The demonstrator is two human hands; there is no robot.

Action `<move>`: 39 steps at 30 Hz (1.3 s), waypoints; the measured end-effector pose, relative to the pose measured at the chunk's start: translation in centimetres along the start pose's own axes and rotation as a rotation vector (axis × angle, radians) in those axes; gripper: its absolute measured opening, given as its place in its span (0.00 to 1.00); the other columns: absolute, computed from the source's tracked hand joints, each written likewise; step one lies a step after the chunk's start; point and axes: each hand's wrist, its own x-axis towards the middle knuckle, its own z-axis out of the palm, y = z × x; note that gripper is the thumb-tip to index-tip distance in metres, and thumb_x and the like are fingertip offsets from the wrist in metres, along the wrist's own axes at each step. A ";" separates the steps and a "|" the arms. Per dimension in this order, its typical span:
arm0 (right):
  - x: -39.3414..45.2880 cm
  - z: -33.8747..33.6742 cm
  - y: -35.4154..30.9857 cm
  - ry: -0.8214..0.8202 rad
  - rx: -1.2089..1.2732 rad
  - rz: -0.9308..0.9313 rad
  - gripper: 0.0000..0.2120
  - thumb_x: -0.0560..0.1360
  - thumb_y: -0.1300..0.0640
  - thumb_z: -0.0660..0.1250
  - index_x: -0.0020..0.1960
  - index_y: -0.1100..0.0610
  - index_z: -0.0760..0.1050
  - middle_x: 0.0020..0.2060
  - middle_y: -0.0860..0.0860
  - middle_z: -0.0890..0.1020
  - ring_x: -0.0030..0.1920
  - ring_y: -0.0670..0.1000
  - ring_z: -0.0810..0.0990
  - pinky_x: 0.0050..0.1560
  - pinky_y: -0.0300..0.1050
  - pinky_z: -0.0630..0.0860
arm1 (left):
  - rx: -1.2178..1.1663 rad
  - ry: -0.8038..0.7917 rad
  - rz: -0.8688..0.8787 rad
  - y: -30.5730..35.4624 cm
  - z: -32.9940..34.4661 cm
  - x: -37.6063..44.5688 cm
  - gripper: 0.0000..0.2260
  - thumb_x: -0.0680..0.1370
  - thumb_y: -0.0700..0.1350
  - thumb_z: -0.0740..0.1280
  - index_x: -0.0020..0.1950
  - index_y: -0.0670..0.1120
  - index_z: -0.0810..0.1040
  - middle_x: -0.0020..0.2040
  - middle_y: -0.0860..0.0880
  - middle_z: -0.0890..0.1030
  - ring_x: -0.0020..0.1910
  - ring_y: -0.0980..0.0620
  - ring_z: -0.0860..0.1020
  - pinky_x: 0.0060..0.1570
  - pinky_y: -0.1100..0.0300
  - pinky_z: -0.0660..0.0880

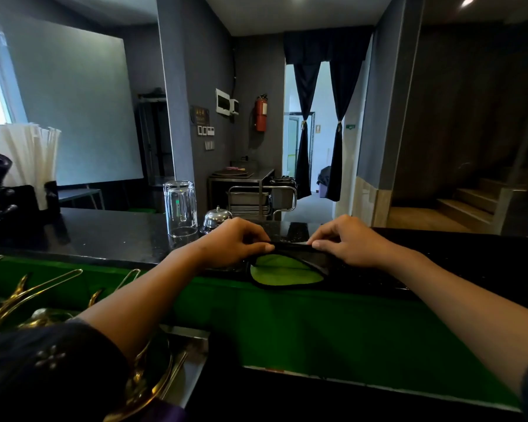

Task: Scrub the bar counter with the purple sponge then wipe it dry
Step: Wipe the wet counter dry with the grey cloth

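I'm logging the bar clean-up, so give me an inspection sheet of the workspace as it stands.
Surface: black counter, glossy; wet or dry cannot be told.
Job's things: green cloth with black edging, on the counter's near edge; purple sponge not seen.
Clutter: upturned glass, bell, straws.
Hands: left hand and right hand each pinch the cloth's top edge.
Cables: nothing seen.
Surroundings: fire extinguisher, curtained doorway, stairs.

Single head-worn view, wide-angle, looking forward and slightly down across the bar counter [104,236] toward 12 o'clock. My hands sit close below centre; the curtained doorway [317,132] lies far off at 12.
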 end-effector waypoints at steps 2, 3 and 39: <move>0.6 0.1 0.0 0.024 0.068 0.039 0.06 0.77 0.59 0.66 0.49 0.56 0.82 0.44 0.52 0.83 0.38 0.51 0.83 0.40 0.42 0.79 | 0.008 0.052 -0.004 0.1 0.0 0.7 0.09 0.75 0.52 0.68 0.49 0.49 0.82 0.43 0.48 0.83 0.41 0.51 0.80 0.44 0.56 0.77; 0.9 0.2 0.1 0.020 0.112 0.060 0.05 0.77 0.59 0.65 0.49 0.57 0.81 0.44 0.53 0.83 0.34 0.54 0.83 0.35 0.44 0.80 | 0.003 0.075 -0.006 0.2 0.0 1.1 0.08 0.75 0.51 0.67 0.48 0.48 0.81 0.42 0.48 0.82 0.40 0.51 0.80 0.43 0.57 0.76; 18.6 5.4 10.2 0.074 -0.129 0.239 0.17 0.72 0.60 0.72 0.59 0.57 0.76 0.58 0.55 0.79 0.60 0.54 0.76 0.56 0.41 0.70 | 0.224 0.169 -0.340 -11.6 3.4 17.5 0.18 0.73 0.42 0.70 0.61 0.43 0.72 0.57 0.44 0.77 0.56 0.47 0.75 0.55 0.57 0.73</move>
